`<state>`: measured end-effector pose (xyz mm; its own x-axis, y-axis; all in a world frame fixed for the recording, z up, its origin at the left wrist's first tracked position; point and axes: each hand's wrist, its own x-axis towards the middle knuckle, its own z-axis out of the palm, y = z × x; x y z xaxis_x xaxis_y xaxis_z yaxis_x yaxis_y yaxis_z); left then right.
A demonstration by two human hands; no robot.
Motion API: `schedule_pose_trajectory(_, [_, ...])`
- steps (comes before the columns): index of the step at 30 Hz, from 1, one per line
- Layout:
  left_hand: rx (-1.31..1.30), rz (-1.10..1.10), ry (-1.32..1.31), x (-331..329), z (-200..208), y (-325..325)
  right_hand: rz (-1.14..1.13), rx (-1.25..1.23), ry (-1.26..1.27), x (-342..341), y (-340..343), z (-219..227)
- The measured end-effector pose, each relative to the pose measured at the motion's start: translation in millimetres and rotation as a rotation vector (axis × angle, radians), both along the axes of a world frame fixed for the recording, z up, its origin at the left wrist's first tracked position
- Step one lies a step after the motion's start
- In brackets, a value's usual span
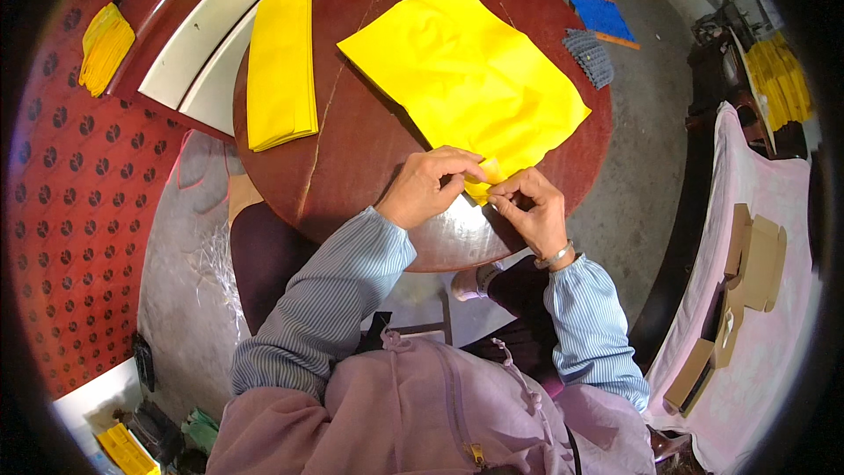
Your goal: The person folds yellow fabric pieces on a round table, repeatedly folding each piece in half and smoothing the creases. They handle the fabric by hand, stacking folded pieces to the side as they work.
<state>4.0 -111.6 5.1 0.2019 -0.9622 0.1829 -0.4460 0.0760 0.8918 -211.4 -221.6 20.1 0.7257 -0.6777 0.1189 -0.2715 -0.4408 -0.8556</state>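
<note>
there are two hands, one left hand (pixel 425 183) and one right hand (pixel 536 214), two striped sleeves (pixel 330 299) and one bracelet (pixel 556 257). on one table (pixel 356 163) are one yellow sheet (pixel 470 66) and one yellow stack (pixel 281 70), its layers too fine to count, with one yellow bundle (pixel 105 48) at upper left and one yellow pile (pixel 778 84) at right. one blue mat (pixel 605 16), one grey cloth (pixel 591 57) and one visible shoe (pixel 466 285) show too, while the overlapping cardboard (pixel 765 264) cannot be counted.

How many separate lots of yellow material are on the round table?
2: a folded stack on the left, and a spread piece, its near corner at the left hand and right hand. Layers in the stack may be hidden.
</note>
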Motion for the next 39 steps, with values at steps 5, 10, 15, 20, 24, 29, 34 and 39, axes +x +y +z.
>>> schedule_pose_trajectory(5, [-0.007,-0.026,-0.036,1.4,0.4,2.0,-0.033,0.068,-0.019,0.5,-0.4,-5.6])
schedule_pose_trajectory(10, [-0.058,0.040,-0.089,-8.2,-3.5,-0.2,-0.054,0.095,-0.046,0.9,0.6,-9.2])
schedule_pose_trajectory(15, [0.004,0.099,-0.013,-12.9,-2.7,-0.9,0.043,0.009,-0.048,-9.8,-0.5,-0.4])
schedule_pose_trajectory(20, [0.113,0.136,0.126,-15.4,-0.8,-4.8,0.109,-0.216,-0.032,-9.3,-6.1,-3.6])
schedule_pose_trajectory(24, [0.081,0.105,0.104,-13.2,2.9,-4.3,0.110,-0.261,-0.020,-9.1,-9.5,-7.8])
schedule_pose_trajectory(29, [0.044,0.083,0.059,-11.5,3.5,-3.7,0.088,-0.230,-0.020,-9.3,-7.7,-7.9])
schedule_pose_trajectory(34, [0.007,0.077,0.004,-9.1,2.3,-5.6,0.068,-0.251,-0.022,-8.4,-3.7,-3.7])
schedule_pose_trajectory(39, [0.027,0.053,-0.004,-6.9,2.4,-6.7,0.134,-0.338,0.000,-9.9,-1.3,0.5])
